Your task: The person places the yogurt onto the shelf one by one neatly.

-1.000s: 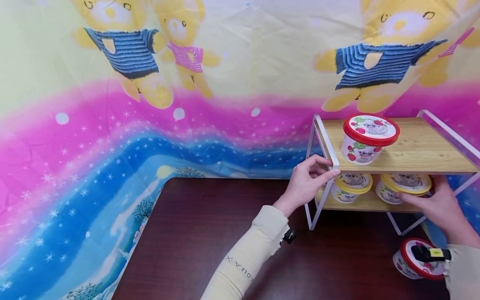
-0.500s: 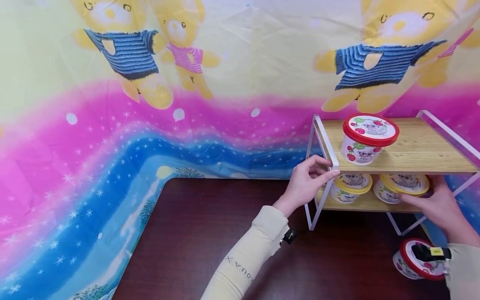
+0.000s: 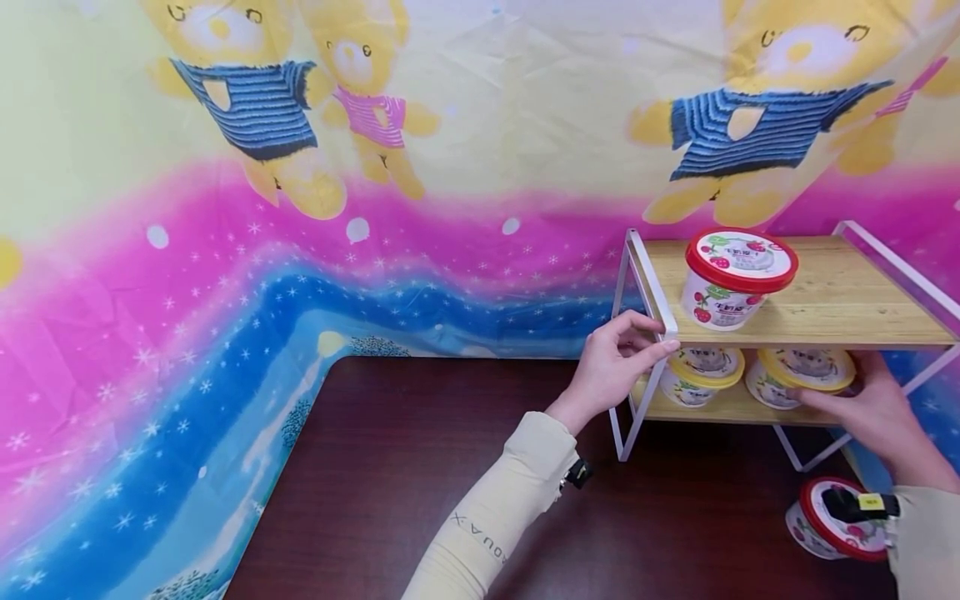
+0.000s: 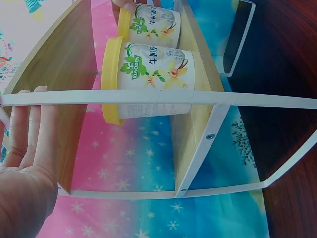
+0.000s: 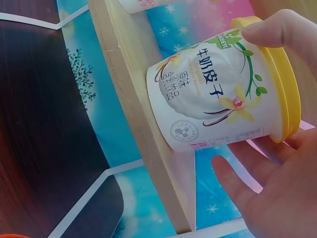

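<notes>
My right hand (image 3: 881, 412) holds a white tub with a yellow lid (image 3: 806, 375) on the lower board of a small two-tier shelf (image 3: 862, 292). In the right wrist view, the thumb lies at the lid's edge and the fingers reach round the far side; the tub (image 5: 213, 94) stands upright on the board. A second yellow-lidded tub (image 3: 697, 379) stands to its left, a narrow gap between them in the head view. My left hand (image 3: 611, 362) grips the shelf's white metal frame at the upper left front corner, thumb in front and fingers behind the bar (image 4: 148, 97).
A red-lidded tub (image 3: 738, 275) stands on the top board. Another red-lidded tub (image 3: 832, 517) is on the dark table (image 3: 420, 483) near the right sleeve, partly covered by the wrist camera. A printed cloth (image 3: 465, 208) hangs behind the table and shelf.
My right hand and the yellow-lidded tub it holds have slid slightly left along the lower board. The left hand stays on the frame. The cloth at the far left has shifted right.
</notes>
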Demonstrator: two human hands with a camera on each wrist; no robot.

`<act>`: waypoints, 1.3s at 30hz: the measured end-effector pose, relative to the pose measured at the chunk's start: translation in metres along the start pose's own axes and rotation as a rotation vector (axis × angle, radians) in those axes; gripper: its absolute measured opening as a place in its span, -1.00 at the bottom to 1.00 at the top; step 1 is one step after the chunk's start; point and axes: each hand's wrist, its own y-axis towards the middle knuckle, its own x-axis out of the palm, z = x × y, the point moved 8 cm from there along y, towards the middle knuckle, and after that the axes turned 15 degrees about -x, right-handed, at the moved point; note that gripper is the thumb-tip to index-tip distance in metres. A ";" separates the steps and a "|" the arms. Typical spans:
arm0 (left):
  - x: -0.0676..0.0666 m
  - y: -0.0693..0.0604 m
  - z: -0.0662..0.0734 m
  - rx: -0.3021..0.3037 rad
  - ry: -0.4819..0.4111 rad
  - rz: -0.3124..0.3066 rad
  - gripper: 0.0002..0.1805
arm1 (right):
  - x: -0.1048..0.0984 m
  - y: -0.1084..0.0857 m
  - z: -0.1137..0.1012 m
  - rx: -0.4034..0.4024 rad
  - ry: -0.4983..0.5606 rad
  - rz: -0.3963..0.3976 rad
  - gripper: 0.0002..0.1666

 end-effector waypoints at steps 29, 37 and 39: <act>0.001 0.000 -0.001 0.007 -0.004 0.003 -0.78 | 0.003 0.002 0.008 0.044 0.033 -0.022 0.14; 0.001 0.001 -0.001 0.014 0.000 0.003 -0.79 | 0.001 0.003 0.006 0.039 0.044 -0.017 0.13; 0.001 0.001 -0.001 0.015 0.000 0.002 -0.78 | 0.000 0.003 0.006 0.040 0.052 -0.007 0.11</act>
